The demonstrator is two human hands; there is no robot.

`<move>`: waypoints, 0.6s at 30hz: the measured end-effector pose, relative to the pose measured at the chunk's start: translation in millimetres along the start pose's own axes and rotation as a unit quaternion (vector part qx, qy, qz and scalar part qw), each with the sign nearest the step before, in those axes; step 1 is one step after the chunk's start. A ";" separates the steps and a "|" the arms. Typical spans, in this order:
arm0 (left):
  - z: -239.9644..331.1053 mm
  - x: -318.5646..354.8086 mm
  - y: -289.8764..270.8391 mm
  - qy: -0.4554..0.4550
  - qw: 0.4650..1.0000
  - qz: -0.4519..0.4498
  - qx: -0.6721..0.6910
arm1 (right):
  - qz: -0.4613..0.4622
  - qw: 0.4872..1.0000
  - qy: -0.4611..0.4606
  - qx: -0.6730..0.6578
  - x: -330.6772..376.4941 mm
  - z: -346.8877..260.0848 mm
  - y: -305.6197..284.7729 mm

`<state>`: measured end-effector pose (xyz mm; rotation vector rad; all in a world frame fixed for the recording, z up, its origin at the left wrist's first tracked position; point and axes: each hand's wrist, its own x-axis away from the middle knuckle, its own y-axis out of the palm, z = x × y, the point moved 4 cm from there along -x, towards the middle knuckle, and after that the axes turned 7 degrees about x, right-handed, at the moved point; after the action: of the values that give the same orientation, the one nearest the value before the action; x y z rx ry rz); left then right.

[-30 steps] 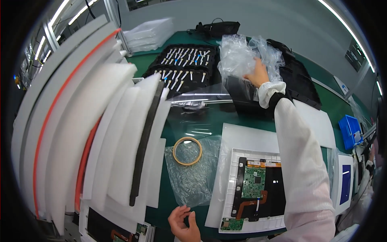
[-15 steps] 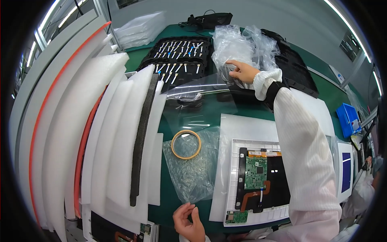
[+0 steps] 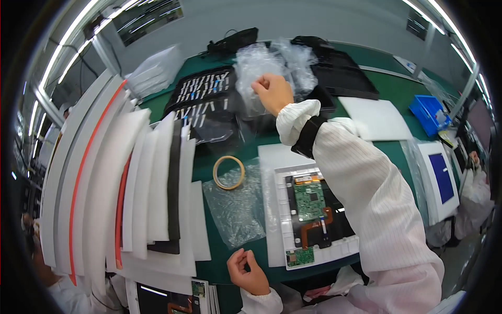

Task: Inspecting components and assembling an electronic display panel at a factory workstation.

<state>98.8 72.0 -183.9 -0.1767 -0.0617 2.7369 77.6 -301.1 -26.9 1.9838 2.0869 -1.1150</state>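
My right hand (image 3: 274, 93) reaches over a heap of crumpled clear plastic bags (image 3: 257, 67) at the back of the table. Its fingers are bent in to the thumb; whatever may be between them is hidden. Near the table's front edge my left hand (image 3: 248, 271) is loosely curled, its thumb apart from the fingers, with nothing visible in it. A clear bubbled plastic bag (image 3: 238, 217) lies just beyond it, and a yellowish tape roll (image 3: 215, 172) rests on its far end. Under my right forearm sits a white-framed panel (image 3: 285, 209) with a green circuit board (image 3: 310, 201).
White foam sheets (image 3: 99, 199) stand in a row at the left. Black trays (image 3: 201, 107) with small white strips lie behind, beside an open black case (image 3: 345, 73). At the right are a blue bin (image 3: 430, 115) and a white-framed blue-screened panel (image 3: 441, 178).
My view has shifted. My right hand, outstretched over the plastic bags before, now has its fingers drawn in. The clear sheet that stretched in front of it shows only faintly. My left hand stays near the edge.
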 end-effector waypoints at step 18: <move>124.5 -14.2 62.5 -0.165 0.775 -0.342 0.506 | -0.126 0.924 -0.209 -0.295 164.1 -117.9 -228.8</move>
<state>71.3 6.6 -63.1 0.5279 1.0166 1.7081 -103.5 -80.7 81.7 1.1212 2.1281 -0.7182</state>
